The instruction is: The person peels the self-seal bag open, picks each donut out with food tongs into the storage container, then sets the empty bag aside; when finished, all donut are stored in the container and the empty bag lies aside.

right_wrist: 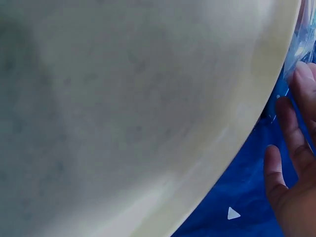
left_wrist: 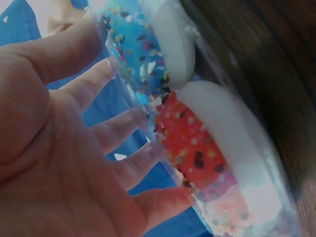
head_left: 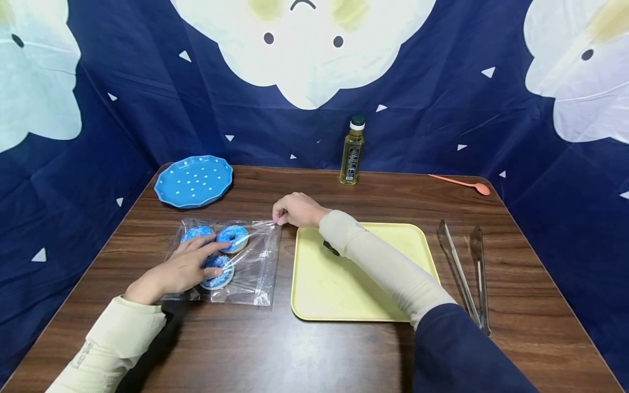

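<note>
A clear plastic bag (head_left: 253, 273) lies flat on the left half of the table with several doughnuts inside. In the head view, a blue-iced doughnut (head_left: 233, 238) shows near the bag's middle, another blue doughnut (head_left: 218, 273) below it. The left wrist view also shows a red-iced doughnut (left_wrist: 192, 143) with sprinkles. My left hand (head_left: 184, 267) rests on the bag over the doughnuts, fingers spread and fairly straight. At the bag's far right corner, my right hand (head_left: 298, 210) pinches the edge between thumb and finger; the right wrist view shows its other fingers loosely extended.
Right of the bag lies a yellow tray (head_left: 344, 284), with my right forearm across it. Metal tongs (head_left: 462, 273) lie beyond its right side. A blue dotted plate (head_left: 194, 182), an oil bottle (head_left: 351, 153) and an orange spoon (head_left: 479, 188) stand or lie along the back.
</note>
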Demonstrator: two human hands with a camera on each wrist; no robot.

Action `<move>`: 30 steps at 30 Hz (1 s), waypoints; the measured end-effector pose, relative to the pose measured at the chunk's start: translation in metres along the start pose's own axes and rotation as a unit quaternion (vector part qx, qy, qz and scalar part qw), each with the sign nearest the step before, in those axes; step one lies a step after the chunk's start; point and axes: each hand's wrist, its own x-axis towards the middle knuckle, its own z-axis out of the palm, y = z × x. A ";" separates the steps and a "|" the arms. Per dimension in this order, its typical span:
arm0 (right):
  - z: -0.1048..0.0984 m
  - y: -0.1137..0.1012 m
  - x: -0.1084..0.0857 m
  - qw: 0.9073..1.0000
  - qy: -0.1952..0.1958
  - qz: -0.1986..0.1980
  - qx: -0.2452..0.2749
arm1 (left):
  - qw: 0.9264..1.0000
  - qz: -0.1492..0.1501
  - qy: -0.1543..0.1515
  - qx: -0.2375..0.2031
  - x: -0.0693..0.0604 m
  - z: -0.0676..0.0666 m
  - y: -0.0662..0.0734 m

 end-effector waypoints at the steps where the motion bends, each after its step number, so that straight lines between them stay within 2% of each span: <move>1: 0.000 0.000 -0.001 1.000 0.003 -0.001 0.001 | 1.000 0.000 0.000 -0.002 0.000 0.000 0.000; 9: -0.001 0.003 -0.003 1.000 0.022 -0.015 -0.004 | 1.000 0.002 0.005 -0.010 -0.002 0.001 -0.004; 16: -0.001 0.005 -0.005 0.999 0.032 -0.011 -0.011 | 1.000 0.006 0.010 -0.013 -0.002 0.001 -0.008; 25: -0.003 0.007 -0.007 0.999 0.032 0.000 -0.013 | 1.000 0.001 0.008 -0.017 -0.001 -0.001 -0.009; 30: -0.005 0.000 -0.008 0.999 0.022 -0.002 -0.033 | 1.000 -0.004 0.004 -0.016 -0.003 0.000 -0.009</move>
